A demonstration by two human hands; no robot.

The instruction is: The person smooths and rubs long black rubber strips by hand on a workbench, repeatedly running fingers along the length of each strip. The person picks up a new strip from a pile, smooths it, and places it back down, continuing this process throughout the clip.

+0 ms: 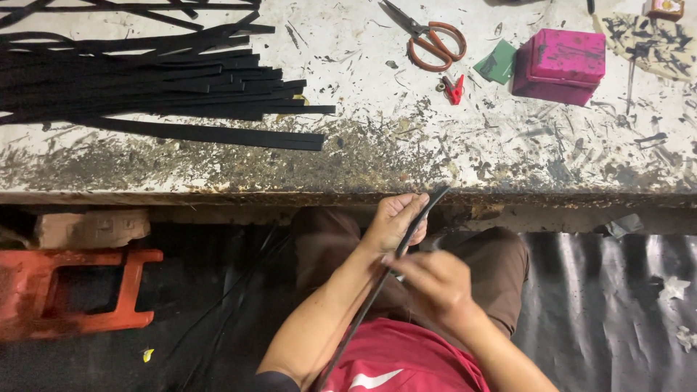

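Your left hand [396, 218] is curled around a long black strip [406, 243], fingers wrapped over it so the strip runs through your closed fist just below the worn edge of the workbench [435, 156]. Just beneath that hold, your right hand [435, 279] pinches the same strip, its fingertips pressed together on the strip's edge; the hand is a little blurred, so you cannot tell exactly how many fingers bear on it. From your two hands the strip slants up a short way to a free tip near the bench edge, and down the other way along your left forearm, past your red shirt [406, 359], to the bottom of the view. Both holds sit over your lap, above your brown trousers [501, 261]. Up and to the left of your left-hand hold, on the bench top, lies a stack of black strips [145, 87] of the same kind, well apart from your hands. Above your hands, farther back on the bench, lie orange-handled scissors [432, 40], with a small red clip [454, 88] near them, and to the right of those a green scrap [497, 62] touching a pink box [559, 65]. Far to the left of your hands, on the floor below the bench, is an orange stool [72, 290].
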